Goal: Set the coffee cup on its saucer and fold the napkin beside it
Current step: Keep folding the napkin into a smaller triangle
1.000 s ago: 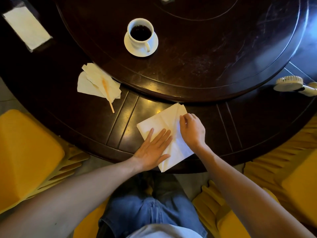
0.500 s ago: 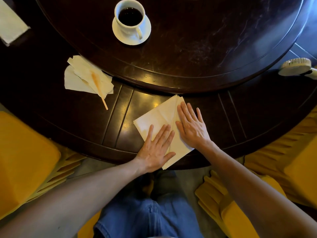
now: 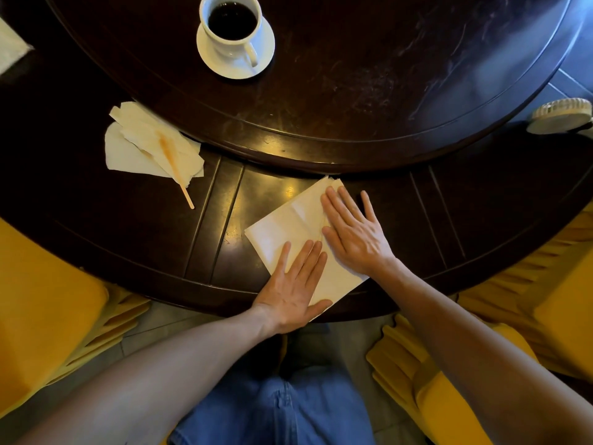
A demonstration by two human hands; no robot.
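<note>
Fingers [image 3: 340,203] of your right hand [image 3: 356,239] lie flat and spread, pressing down on the right half of the napkin [image 3: 288,220]; nothing is gripped. Your left hand [image 3: 293,289] is flat too, fingers straight and close together, palm down on the napkin's near-left edge, with the thumb at its near corner. The napkin sits under both hands as a white, partly folded sheet on the dark surface [image 3: 144,239], turned at an angle, its far corner touching the rim of the raised round centre [image 3: 353,91]. A crease runs through the bare part ahead of your left fingertips; how many layers lie beneath your right palm is hard to tell.

Your coffee cup [image 3: 231,27], holding dark coffee, stands upright on its saucer [image 3: 263,49] on the raised centre, well apart from the napkin and beyond it to the left, handle pointing toward you. A crumpled napkin [image 3: 134,146] with a wooden stirrer [image 3: 175,165] across it lies to the left.
</note>
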